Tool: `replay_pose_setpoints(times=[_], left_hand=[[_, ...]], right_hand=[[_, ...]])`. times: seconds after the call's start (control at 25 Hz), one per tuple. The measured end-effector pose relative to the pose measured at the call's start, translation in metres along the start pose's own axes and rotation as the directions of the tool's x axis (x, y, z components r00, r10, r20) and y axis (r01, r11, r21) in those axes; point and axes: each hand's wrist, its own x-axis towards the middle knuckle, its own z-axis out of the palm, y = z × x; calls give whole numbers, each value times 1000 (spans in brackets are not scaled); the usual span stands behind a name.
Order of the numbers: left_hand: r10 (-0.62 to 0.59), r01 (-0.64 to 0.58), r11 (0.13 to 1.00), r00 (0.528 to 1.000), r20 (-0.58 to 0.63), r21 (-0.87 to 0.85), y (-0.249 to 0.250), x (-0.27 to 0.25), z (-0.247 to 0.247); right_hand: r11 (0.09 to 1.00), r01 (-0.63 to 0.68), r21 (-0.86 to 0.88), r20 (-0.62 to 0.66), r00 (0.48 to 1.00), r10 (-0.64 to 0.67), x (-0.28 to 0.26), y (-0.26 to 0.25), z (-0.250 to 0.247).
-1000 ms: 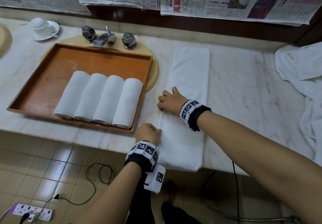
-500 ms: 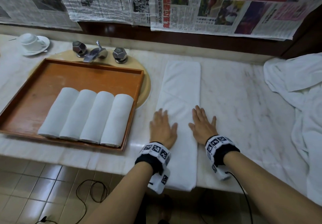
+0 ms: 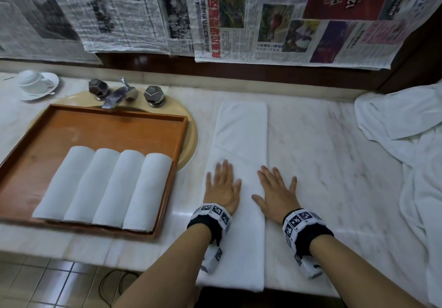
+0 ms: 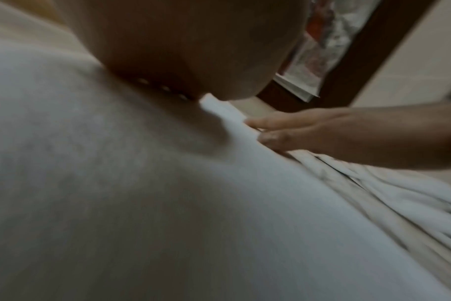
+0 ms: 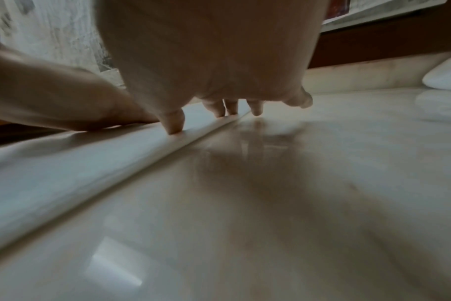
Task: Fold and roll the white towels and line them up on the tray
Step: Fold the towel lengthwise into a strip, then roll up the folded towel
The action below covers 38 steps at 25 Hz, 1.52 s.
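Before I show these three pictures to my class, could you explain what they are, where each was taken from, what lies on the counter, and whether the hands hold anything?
No machine here: a person works bare-handed, wearing three cameras. The wide picture comes from the head; the two dim, close ones come from each wrist, looking along the fingers. On the marble counter lies a folded towel, a long white strip. The left hand lies flat on it; the right hand lies flat across its right edge, partly on the marble. Neither hand holds anything. To the left, a wooden tray carries four rolled towels side by side. Behind it is a tap, farther left a cup on a saucer. Loose white cloth lies at right.
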Motion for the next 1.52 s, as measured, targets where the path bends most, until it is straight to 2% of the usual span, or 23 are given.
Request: replay_pose_setpoints(times=[0.08,0.12,0.2,0.24,0.28,0.32,0.36,0.4,0.44,0.48,0.56,0.6,0.64,0.68,0.72,0.76,0.84,0.88,0.92,1.04,1.08,1.2,1.52], left_hand=[[-327,310,941,936,-129,-136,1,15,-12],[-352,340,935,927,-129,-104,9,22,-17],[-7,8,1000,999,-37,24,21,36,-15],[134,-136,989,990,40,53,21,44,-15],[159,-164,985,983,94,44,20,53,-19],[61,-61,998,996,62,-2,15,65,-22],[-123,121,991,992,-27,-61,13,71,-27],[-249,242,967,965,-81,-82,14,77,-33],[-250,247,968,964,-89,-44,20,79,-35],[-90,91,996,993,-78,3,25,81,-34],[217,-224,970,973,77,95,30,91,-32],[235,-248,964,963,134,92,28,103,-38],[133,-140,988,986,103,70,22,116,-41],[-54,53,998,999,3,21,20,124,-50],[-202,204,979,977,-66,22,20,129,-58],[-218,222,974,972,-83,50,23,128,-61],[107,-110,989,994,35,98,32,122,-58],[241,-258,959,959,147,117,32,119,-56],[288,-323,937,931,226,136,28,122,-56],[22,-35,977,998,60,213,16,132,-68],[14,-29,967,998,61,252,16,131,-70],[166,-256,904,949,269,343,24,125,-65],[143,-270,857,943,301,439,45,192,-74]], right_hand=[[1000,-11,27,-79,997,13,5,1,-4],[999,-12,41,-146,989,17,11,-1,-7],[999,-29,33,-237,971,36,25,-6,-17],[998,-49,24,-240,969,54,33,-8,-23],[997,-71,10,-227,971,71,40,-10,-28],[996,-92,-8,-210,974,89,48,-11,-32],[994,-111,-23,-193,976,105,55,-12,-35],[992,-123,-37,-179,977,115,63,-12,-38],[989,-135,-54,-169,978,125,68,-13,-39],[988,-144,-62,-166,977,132,71,-14,-40],[985,-166,-49,-157,975,157,77,-13,-44],[983,-178,-44,-155,973,169,79,-12,-46],[981,-192,-35,-161,970,184,80,-13,-47],[977,-211,-35,-168,965,203,80,-15,-47],[973,-231,-23,-186,957,223,81,-19,-46],[969,-246,-4,-193,951,241,82,-23,-44],[971,-238,23,-235,943,237,86,-29,-43],[973,-227,39,-225,947,230,87,-30,-41],[976,-215,41,-200,955,218,89,-29,-40],[989,-141,39,-49,989,143,89,-24,-43],[989,-141,41,-32,989,142,90,-23,-44],[984,-167,68,9,986,167,93,-21,-52],[989,-137,49,73,988,133,147,10,-89]])
